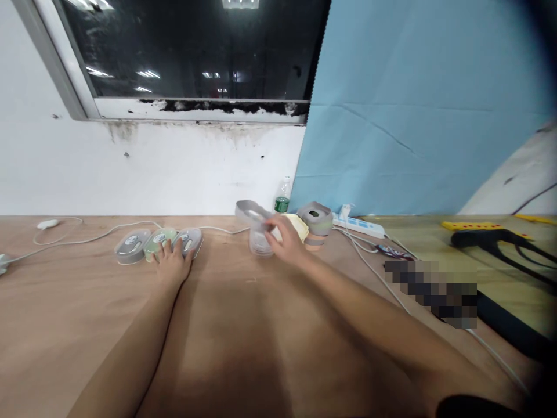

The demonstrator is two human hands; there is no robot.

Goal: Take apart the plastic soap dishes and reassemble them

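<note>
A: Two bare hands were out over the brown wooden bench [87,325]. Left hand [172,261] lay flat, fingers spread, its grip closed on nothing, fingertips touching the row of three oval lidded plastic containers [159,242].

B: Colours on that row?

A: Grey lid on the left one, green in the middle, grey on the right. They lay side by side, touching, near the far edge of the bench. The hand sat on the middle and right ones.

B: Right hand?

A: Right hand [285,238] had its grip wrapped around a small clear plastic cup [260,241] that stood upright on the bench. A grey oval lid [250,212] sat tilted at the cup's top; couldn't tell if it was attached or held.

B: What was around it?

A: Just behind the hand, a pale yellow rounded thing [298,225], partly hidden. Beside that, a grey-lidded round container with a peach base [316,223]. A green-labelled clear bottle [282,196] stood against the white wall [130,174]. A white power strip [359,225] lay to the right, below the blue sheet [413,116], white cables [87,238] running across the bench.

B: Hands apart?

A: Well apart, yes.
</note>
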